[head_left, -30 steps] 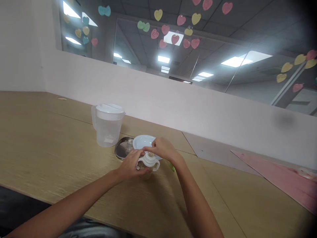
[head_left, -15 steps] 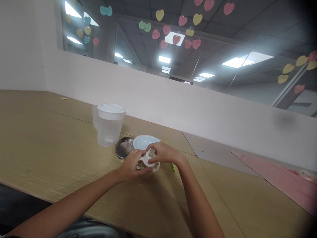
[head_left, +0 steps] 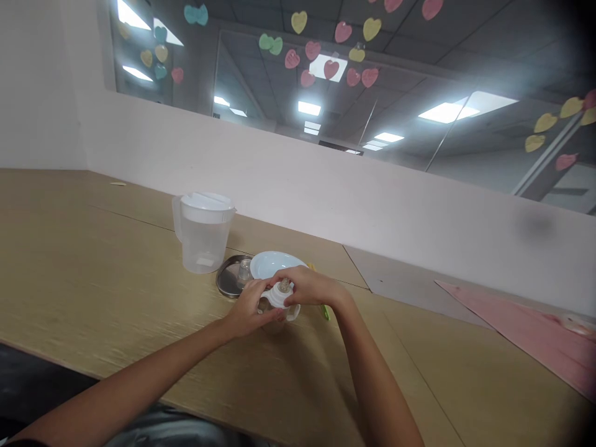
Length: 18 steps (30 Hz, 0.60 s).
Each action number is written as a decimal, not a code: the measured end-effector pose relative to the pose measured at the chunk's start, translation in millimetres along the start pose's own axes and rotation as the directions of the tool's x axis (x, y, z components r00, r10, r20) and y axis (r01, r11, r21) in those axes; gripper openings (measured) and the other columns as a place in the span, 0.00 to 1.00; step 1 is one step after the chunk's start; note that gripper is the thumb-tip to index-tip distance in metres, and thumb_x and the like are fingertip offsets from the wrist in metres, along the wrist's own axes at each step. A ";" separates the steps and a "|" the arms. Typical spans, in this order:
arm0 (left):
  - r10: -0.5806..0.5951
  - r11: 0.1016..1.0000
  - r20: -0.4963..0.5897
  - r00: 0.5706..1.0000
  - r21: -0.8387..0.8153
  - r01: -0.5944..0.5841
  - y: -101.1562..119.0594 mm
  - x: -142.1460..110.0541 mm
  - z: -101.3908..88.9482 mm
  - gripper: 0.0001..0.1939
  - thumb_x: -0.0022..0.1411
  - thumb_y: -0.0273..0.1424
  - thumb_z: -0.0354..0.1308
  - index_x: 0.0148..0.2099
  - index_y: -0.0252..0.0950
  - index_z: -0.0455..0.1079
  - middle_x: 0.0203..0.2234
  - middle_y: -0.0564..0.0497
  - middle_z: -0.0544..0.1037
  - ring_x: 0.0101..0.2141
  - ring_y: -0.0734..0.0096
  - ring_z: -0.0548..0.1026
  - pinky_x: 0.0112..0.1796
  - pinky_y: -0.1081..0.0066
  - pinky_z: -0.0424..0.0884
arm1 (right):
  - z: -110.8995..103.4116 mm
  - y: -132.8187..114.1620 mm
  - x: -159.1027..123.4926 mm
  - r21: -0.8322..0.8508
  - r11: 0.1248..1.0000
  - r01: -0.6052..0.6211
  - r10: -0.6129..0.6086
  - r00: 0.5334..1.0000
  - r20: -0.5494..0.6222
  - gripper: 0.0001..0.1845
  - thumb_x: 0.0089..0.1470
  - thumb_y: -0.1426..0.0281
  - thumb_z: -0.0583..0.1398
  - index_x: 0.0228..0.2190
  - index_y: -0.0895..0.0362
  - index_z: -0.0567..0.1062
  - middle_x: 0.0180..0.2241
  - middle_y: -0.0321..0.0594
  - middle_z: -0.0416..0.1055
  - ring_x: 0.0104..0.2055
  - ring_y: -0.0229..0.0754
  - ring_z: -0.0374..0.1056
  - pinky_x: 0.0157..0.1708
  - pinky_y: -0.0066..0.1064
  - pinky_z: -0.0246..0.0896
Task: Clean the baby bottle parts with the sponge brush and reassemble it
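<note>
Left hand [head_left: 249, 307] and right hand [head_left: 310, 287] close on white two-handled cup [head_left: 279, 295], fingers [head_left: 282, 275] curled and gripping it; cup between hands, just in front of plate [head_left: 272, 262]. Wood-grain tabletop [head_left: 116, 279] carries plastic pitcher [head_left: 202, 239], steel lid [head_left: 227, 277] beside plate, pink board [head_left: 526, 340] far right. Pale wall [head_left: 279, 171] along back; above it glass panel [head_left: 405, 149] with paper hearts [head_left: 330, 68], reflecting ceiling lights [head_left: 447, 112].

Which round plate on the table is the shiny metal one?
The steel dish, left of the white plate; a small clear piece sits on it.
</note>
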<state>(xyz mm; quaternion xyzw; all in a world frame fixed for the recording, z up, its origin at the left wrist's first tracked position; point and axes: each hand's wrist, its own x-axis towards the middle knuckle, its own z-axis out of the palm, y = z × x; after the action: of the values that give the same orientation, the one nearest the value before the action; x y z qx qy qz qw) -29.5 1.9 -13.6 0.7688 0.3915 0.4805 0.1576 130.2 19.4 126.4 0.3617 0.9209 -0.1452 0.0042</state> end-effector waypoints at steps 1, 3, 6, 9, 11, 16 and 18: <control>-0.001 1.000 -0.004 1.000 -0.002 0.001 0.1 0.0 0.1 0.28 0.55 0.46 0.56 0.53 0.37 0.61 0.47 0.45 0.70 0.48 0.56 0.66 0.49 0.58 0.61 | -0.1 -1.1 -0.3 -0.009 1.000 -0.001 0.001 1.000 -0.002 0.23 0.40 0.75 0.63 0.42 0.52 0.73 0.42 0.37 0.71 0.43 0.40 0.66 0.35 0.25 0.56; -0.005 1.000 -0.013 1.000 -0.002 0.005 -0.1 -0.1 0.6 0.29 0.55 0.45 0.57 0.54 0.37 0.60 0.48 0.44 0.70 0.49 0.57 0.65 0.49 0.58 0.61 | -0.2 -4.4 -0.8 -0.043 0.999 -0.032 0.031 0.999 -0.018 0.21 0.41 0.72 0.63 0.41 0.53 0.73 0.39 0.37 0.72 0.40 0.41 0.66 0.32 0.25 0.55; -0.030 1.000 -0.012 0.999 0.007 0.030 -1.1 -0.5 2.0 0.32 0.54 0.45 0.58 0.57 0.38 0.58 0.48 0.44 0.69 0.49 0.57 0.65 0.49 0.58 0.61 | 1.2 -10.7 0.5 -0.114 0.984 -0.136 0.128 0.989 -0.074 0.18 0.42 0.63 0.63 0.37 0.55 0.74 0.34 0.39 0.73 0.35 0.41 0.67 0.26 0.26 0.52; -0.039 0.999 -0.015 0.999 0.020 0.039 -1.8 -1.0 3.5 0.34 0.53 0.46 0.59 0.58 0.38 0.57 0.47 0.44 0.69 0.49 0.56 0.65 0.50 0.58 0.61 | 5.0 -15.4 5.5 -0.187 0.952 -0.242 0.218 0.966 -0.139 0.19 0.44 0.55 0.61 0.32 0.57 0.74 0.32 0.42 0.73 0.32 0.42 0.67 0.24 0.28 0.49; -0.026 0.999 -0.022 0.999 0.028 0.026 -1.7 -1.2 4.0 0.34 0.53 0.46 0.59 0.58 0.38 0.56 0.47 0.44 0.69 0.50 0.55 0.65 0.50 0.58 0.60 | 7.7 -16.8 9.7 -0.223 0.929 -0.295 0.262 0.951 -0.167 0.21 0.46 0.53 0.58 0.31 0.58 0.74 0.32 0.45 0.74 0.31 0.43 0.67 0.24 0.28 0.49; -0.004 0.999 -0.026 1.000 0.043 0.006 -0.1 -0.5 3.7 0.34 0.54 0.45 0.58 0.59 0.37 0.55 0.50 0.42 0.68 0.51 0.55 0.64 0.51 0.58 0.60 | 8.8 -15.7 13.5 -0.228 0.916 -0.331 0.297 0.939 -0.171 0.23 0.46 0.50 0.57 0.31 0.57 0.75 0.32 0.45 0.74 0.32 0.44 0.67 0.24 0.29 0.49; -0.002 0.999 -0.017 1.000 0.046 0.002 -0.1 0.1 3.4 0.34 0.54 0.44 0.58 0.59 0.37 0.55 0.49 0.42 0.68 0.50 0.55 0.64 0.50 0.57 0.60 | 6.8 -13.6 11.0 -0.202 0.927 -0.318 0.289 0.944 -0.160 0.25 0.45 0.47 0.57 0.30 0.57 0.75 0.32 0.44 0.74 0.32 0.43 0.67 0.24 0.29 0.50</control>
<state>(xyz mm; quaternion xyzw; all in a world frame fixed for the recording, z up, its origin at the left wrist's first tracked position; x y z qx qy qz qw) -26.6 2.5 -15.2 0.7676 0.4046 0.4779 0.1369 112.3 15.4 122.2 0.5056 0.8626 -0.0145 0.0087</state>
